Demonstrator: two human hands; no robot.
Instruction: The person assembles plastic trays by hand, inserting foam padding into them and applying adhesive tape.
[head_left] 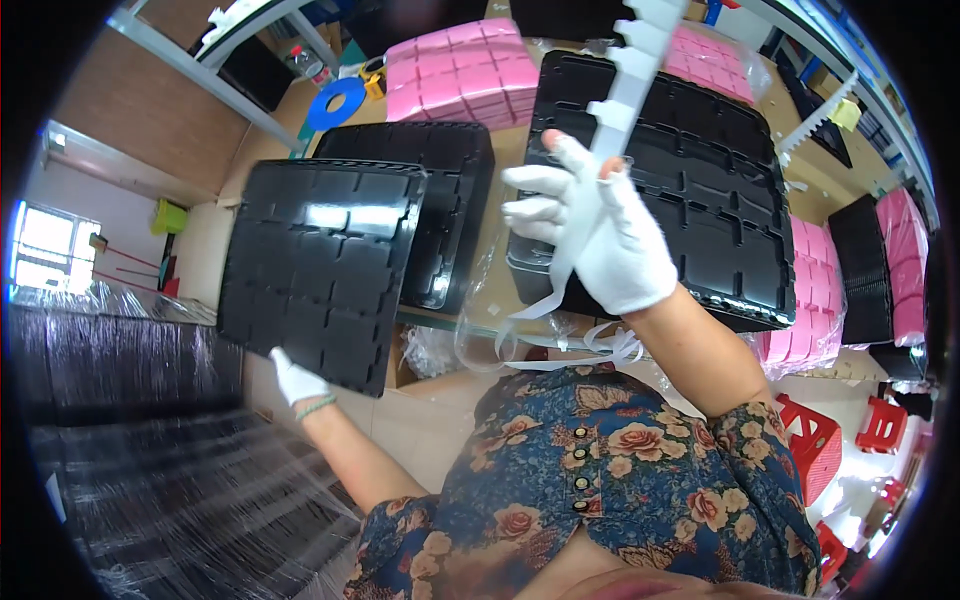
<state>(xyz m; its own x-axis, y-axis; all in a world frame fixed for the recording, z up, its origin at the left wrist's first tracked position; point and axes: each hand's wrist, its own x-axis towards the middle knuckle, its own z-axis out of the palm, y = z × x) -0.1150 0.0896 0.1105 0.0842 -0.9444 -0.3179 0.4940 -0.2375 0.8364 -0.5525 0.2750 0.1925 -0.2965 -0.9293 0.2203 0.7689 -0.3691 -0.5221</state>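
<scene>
Off the counter [505, 150] edge, my left hand [296, 381] pinches one corner of a black moulded plastic tray [320, 265]; it could tip loose. Right hand [600, 230] fingers grip a white notched plastic strip [625, 90], which may snag.

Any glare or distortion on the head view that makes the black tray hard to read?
Head view: a bright glare patch sits on the black moulded plastic tray held by the white-gloved left hand; fisheye bends the grey metal rack rails; the window is blown out.
</scene>
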